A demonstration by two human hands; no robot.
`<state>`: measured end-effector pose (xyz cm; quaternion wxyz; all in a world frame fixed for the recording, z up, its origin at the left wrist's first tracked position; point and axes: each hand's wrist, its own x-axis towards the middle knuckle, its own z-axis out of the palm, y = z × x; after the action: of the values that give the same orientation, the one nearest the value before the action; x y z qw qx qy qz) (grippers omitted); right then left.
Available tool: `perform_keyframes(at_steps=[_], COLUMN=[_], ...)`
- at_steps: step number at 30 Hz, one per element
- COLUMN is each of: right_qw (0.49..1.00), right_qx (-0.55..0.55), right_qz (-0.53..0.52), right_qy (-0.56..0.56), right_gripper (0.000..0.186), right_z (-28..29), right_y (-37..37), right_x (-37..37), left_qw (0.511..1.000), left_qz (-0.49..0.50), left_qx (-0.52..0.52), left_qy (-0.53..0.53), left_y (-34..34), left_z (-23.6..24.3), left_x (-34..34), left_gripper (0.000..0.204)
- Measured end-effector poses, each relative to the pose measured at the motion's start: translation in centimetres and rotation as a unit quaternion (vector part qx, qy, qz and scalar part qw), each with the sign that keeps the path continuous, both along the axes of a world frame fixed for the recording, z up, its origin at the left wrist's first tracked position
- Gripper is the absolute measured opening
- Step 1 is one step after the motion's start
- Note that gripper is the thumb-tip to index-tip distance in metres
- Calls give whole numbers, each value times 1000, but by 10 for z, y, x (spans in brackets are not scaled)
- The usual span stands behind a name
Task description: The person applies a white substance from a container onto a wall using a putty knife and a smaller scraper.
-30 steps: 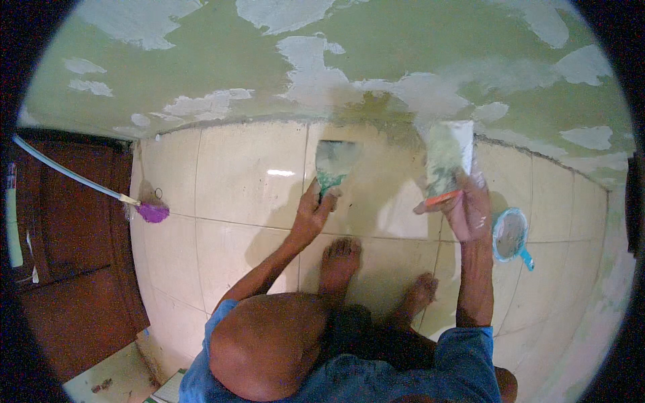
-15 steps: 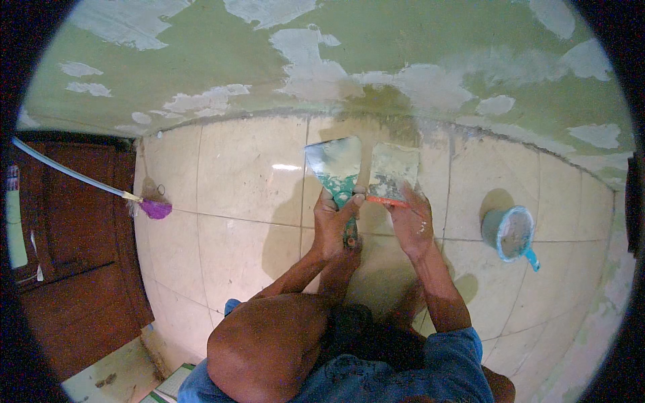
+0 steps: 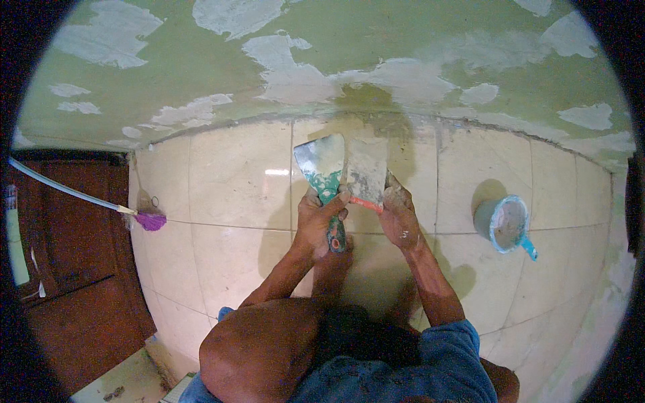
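Note:
My left hand is closed round the green handle of a putty knife. Its broad metal blade points toward the wall and carries pale filler. Beside it, my right hand grips a flat rectangular scraper with a red-orange back edge, its grey face smeared with filler. The two blades sit side by side above the tiles, close together; whether they touch I cannot tell. A fingertip of the left hand is near the scraper's red edge.
A blue-rimmed dipper with a handle and pale contents stands on the tiled floor to the right. Ahead rises a green wall with white patches. A purple-bristled broom and a brown wooden door are at the left.
The scraper in my right hand has come closer to the putty knife and turned more edge-down at its right. The whole view has shifted slightly.

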<state>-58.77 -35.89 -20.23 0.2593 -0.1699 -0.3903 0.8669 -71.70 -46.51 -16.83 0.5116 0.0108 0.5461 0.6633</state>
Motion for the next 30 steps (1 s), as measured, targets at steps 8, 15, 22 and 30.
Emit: perform_keyframes(at_steps=[8,15,22,30], right_qw=[1000,998,809,574], right_qx=[-11,41,468,647], right_qz=[-3,11,-193,-325], right_qy=[-4,-47,-298,-383], right_gripper=[92,100,84,78], right_z=[30,19,-9,-43], right_y=[3,16,43,81], right_x=[-12,-15,-35,-85], left_qw=[998,979,967,955], left_qz=[12,31,76,112], left_qx=[20,-48,-120,-117], left_qy=[52,195,209,249], left_y=[0,-11,-70,-102], left_z=[0,-22,-48,-2], left_x=[-1,5,-27,-56], left_gripper=[28,22,21,19])
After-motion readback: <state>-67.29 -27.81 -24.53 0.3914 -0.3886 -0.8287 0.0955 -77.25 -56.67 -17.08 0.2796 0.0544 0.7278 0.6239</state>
